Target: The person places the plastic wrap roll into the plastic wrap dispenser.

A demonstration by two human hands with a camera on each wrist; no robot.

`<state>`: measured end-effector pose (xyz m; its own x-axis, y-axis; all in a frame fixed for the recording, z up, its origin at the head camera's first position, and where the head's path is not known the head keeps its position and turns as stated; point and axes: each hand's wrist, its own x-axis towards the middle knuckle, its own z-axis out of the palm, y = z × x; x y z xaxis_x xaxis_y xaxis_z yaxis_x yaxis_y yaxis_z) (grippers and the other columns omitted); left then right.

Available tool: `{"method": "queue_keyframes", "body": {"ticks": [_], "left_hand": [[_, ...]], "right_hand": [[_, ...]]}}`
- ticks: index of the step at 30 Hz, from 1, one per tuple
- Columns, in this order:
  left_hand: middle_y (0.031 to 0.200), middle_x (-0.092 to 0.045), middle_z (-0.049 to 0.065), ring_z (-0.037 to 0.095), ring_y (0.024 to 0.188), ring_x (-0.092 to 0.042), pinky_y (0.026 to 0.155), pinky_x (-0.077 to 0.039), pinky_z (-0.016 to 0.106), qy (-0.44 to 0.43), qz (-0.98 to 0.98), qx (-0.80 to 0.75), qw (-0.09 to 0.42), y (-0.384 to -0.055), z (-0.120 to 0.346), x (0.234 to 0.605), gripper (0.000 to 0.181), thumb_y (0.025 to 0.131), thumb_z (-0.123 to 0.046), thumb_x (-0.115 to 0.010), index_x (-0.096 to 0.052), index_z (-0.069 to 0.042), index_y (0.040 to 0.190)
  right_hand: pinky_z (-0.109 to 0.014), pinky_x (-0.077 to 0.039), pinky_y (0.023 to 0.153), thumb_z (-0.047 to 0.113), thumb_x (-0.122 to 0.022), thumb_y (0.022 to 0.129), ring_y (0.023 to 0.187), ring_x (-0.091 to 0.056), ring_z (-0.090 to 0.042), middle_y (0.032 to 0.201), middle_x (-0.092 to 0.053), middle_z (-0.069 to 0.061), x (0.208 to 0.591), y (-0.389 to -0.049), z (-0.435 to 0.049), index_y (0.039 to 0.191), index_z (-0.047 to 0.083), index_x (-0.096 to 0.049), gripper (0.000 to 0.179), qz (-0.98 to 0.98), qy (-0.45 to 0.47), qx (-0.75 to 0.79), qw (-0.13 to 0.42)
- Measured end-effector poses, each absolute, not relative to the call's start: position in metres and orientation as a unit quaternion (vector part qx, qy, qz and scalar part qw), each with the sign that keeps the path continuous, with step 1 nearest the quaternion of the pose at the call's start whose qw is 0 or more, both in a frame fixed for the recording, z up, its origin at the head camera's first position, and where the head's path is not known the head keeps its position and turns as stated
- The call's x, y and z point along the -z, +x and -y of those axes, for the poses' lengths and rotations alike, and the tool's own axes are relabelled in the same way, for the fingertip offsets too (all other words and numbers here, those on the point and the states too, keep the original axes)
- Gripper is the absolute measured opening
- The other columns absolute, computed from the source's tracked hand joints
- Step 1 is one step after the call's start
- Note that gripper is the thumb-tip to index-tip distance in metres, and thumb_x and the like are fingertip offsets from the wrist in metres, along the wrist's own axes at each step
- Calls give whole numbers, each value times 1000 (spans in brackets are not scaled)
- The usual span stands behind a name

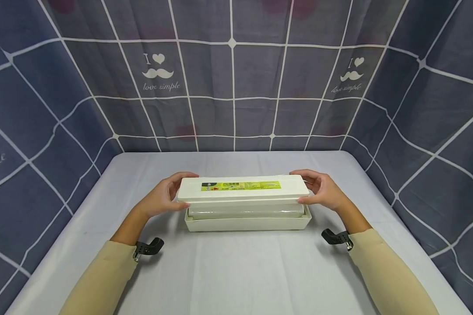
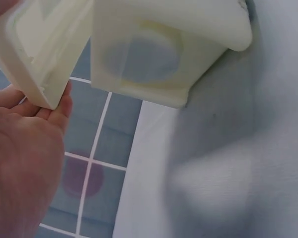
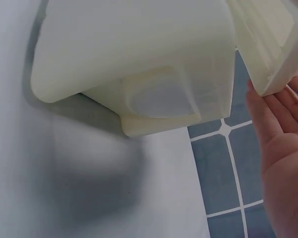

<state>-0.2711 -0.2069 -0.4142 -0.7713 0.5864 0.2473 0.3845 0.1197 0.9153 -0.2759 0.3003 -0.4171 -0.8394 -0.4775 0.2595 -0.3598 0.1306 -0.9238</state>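
A long white lid (image 1: 236,197) with a yellow-green label (image 1: 240,186) is held at its two ends, raised over a white cling film box (image 1: 248,224). My left hand (image 1: 168,192) grips the left end, thumb at the front edge and fingers behind. At the right end my right hand (image 1: 319,189) grips it the same way. Between lid and box shows a roll of cling film (image 1: 246,212) lying lengthwise. Both wrist views show the lid (image 2: 49,74) tilted, its hollow underside visible, apart from the box's end wall (image 3: 208,84).
The box rests on a table with a white cloth (image 1: 236,271). Dark checked curtains (image 1: 260,70) stand behind the table and along both sides. Black straps (image 1: 150,247) are worn on both wrists below beige sleeves (image 1: 98,275).
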Motion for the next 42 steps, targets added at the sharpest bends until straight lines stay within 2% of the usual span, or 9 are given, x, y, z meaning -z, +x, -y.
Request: {"method": "queue_keyframes", "body": {"ticks": [4, 11, 17, 22, 28, 35, 42], "left_hand": [[144, -53, 13, 9, 127, -53, 102, -47, 14, 315, -749, -577, 79, -273, 207, 420, 80, 78, 7, -83, -45, 0, 148], [148, -51, 13, 10, 135, -49, 111, -40, 14, 306, -758, -567, 99, -271, 209, 424, 88, 73, 1, -90, -44, -3, 149], [149, -52, 9, 13, 144, -44, 115, -34, 11, 295, -770, -557, 98, -269, 207, 424, 84, 75, -2, -90, -48, -9, 147], [148, -54, 9, 15, 142, -47, 113, -36, 10, 281, -774, -560, 96, -266, 204, 425, 83, 74, -5, -91, -50, -9, 146], [147, -55, 11, 9, 136, -52, 112, -39, 12, 286, -772, -562, 84, -264, 203, 429, 81, 74, -3, -90, -51, -6, 145], [146, -56, 9, 6, 135, -53, 112, -39, 12, 288, -774, -559, 75, -262, 202, 431, 80, 75, -4, -91, -52, -9, 145], [145, -57, 7, 11, 138, -51, 115, -36, 13, 296, -781, -545, 71, -261, 202, 435, 80, 75, -7, -92, -53, -12, 145]], "right_hand": [[-20, -50, 106, -17, -83, 70, 126, -62, -12, 139, -62, -6, 418, -272, -302, 141, -9, -52, 78, -747, -281, 601, 33], [-19, -51, 104, -17, -82, 71, 125, -62, -10, 139, -63, -4, 423, -265, -304, 141, -11, -51, 77, -746, -279, 605, 17], [-18, -50, 104, -18, -79, 73, 130, -58, -9, 144, -58, -3, 430, -260, -307, 144, -11, -46, 79, -738, -266, 619, 32], [-18, -51, 103, -17, -79, 75, 129, -58, -10, 145, -56, -8, 435, -257, -308, 146, -9, -44, 79, -738, -270, 617, 42], [-19, -53, 100, -17, -79, 74, 129, -59, -11, 147, -54, -15, 439, -253, -309, 147, -10, -43, 82, -731, -271, 623, 56], [-19, -54, 97, -18, -82, 70, 131, -56, -10, 150, -51, -11, 437, -249, -308, 149, -12, -38, 91, -724, -271, 630, 70], [-19, -54, 97, -17, -83, 69, 128, -58, -10, 145, -55, -8, 439, -247, -309, 147, -7, -44, 87, -735, -264, 622, 60]]}}
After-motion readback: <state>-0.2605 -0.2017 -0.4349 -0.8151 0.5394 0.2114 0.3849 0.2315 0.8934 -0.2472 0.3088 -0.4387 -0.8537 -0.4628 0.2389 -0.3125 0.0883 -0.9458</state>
